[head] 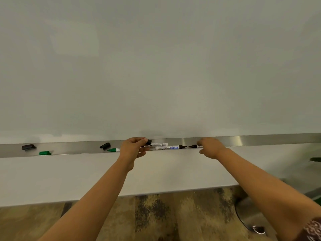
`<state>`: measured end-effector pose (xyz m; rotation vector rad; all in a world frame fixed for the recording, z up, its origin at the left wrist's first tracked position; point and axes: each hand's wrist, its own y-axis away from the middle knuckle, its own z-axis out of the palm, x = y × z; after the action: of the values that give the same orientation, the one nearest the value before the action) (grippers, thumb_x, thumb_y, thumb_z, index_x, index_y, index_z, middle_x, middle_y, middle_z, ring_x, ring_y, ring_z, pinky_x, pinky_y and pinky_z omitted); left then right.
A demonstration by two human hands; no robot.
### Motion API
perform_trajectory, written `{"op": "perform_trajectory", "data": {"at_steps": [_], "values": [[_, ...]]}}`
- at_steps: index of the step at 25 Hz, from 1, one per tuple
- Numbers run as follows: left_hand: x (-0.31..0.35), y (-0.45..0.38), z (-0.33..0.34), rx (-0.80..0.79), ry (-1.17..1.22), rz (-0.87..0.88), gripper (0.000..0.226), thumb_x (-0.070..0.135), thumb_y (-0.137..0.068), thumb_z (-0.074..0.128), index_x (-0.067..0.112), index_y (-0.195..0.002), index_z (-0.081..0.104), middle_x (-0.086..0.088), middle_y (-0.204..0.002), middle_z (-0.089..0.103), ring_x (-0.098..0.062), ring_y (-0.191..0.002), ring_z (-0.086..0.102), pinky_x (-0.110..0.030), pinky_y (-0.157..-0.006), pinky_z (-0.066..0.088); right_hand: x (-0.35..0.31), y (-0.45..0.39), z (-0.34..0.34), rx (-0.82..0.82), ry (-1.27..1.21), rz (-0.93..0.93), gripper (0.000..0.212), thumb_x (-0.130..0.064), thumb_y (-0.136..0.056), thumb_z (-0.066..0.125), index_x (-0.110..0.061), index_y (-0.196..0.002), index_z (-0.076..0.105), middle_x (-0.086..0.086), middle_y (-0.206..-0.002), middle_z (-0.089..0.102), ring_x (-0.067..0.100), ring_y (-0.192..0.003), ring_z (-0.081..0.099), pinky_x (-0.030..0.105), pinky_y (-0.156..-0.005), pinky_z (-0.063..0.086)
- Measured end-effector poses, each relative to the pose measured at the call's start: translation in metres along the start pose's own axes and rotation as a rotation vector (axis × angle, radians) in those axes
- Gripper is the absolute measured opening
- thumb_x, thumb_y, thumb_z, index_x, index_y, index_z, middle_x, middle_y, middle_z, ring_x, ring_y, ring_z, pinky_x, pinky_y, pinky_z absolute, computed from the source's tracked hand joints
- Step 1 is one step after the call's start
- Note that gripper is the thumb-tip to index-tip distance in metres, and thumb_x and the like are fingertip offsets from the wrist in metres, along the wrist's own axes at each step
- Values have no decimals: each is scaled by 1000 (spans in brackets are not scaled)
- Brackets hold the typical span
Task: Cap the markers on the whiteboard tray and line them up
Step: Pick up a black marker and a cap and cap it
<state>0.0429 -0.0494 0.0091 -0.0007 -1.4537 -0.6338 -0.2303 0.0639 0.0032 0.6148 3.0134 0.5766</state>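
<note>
A metal whiteboard tray [260,140] runs across the view. My left hand [132,148] pinches a black cap [149,142] just above the tray. Under it lies a white marker [159,145]. In front of that lies an uncapped black-tipped marker [169,147] with blue lettering. My right hand [211,146] closes around another uncapped black marker [194,146], whose tip points left. An uncapped green marker [113,150] pokes out left of my left hand. Loose on the tray are a black cap [105,145], a green cap [44,153] and a further black cap [28,146].
The whiteboard [156,66] fills the view above the tray. Below the tray is a white panel [69,176], then wooden floor [156,218]. A round metal base [250,216] stands on the floor at lower right. A green leaf [315,159] shows at the right edge.
</note>
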Motion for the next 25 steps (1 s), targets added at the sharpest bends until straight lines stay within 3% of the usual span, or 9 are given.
{"op": "perform_trajectory", "data": {"at_steps": [9, 12, 14, 18, 25], "values": [[9, 13, 13, 83, 47, 4, 17, 14, -89, 58, 5, -103, 62, -6, -84, 68, -17, -69, 66, -25, -65, 53, 17, -8, -3, 45, -179, -98, 21, -18, -93, 49, -9, -111, 57, 12, -117, 57, 28, -103, 55, 35, -85, 44], [14, 16, 18, 90, 86, 1, 20, 15, -90, 57, 4, -106, 63, -10, -90, 68, -21, -75, 65, -27, -69, 54, -14, 12, -19, 359, -506, -215, 21, -20, -95, 48, -9, -109, 59, 9, -104, 61, 23, -92, 57, 32, -78, 42], [21, 19, 24, 108, 111, 36, 20, 15, -89, 58, 5, -105, 64, -9, -90, 69, -21, -77, 66, -26, -68, 56, -48, 26, -30, 473, -741, -343, 22, -22, -95, 48, -12, -110, 61, 0, -97, 59, 15, -86, 54, 26, -75, 38], [43, 21, 26, 168, 104, 114, 15, 17, -90, 57, 9, -100, 65, -7, -88, 69, -19, -76, 68, -21, -59, 55, -90, 35, -45, 355, -792, -434, 23, -25, -95, 46, -18, -110, 61, -7, -96, 56, 10, -85, 51, 23, -76, 37], [55, 27, 28, 219, 47, 158, 11, 19, -89, 58, 13, -94, 65, -4, -84, 70, -16, -75, 67, -23, -60, 53, -105, 26, -56, 379, -691, -445, 20, -28, -96, 44, -20, -105, 60, -12, -77, 49, 2, -64, 45, 18, -56, 33]]}}
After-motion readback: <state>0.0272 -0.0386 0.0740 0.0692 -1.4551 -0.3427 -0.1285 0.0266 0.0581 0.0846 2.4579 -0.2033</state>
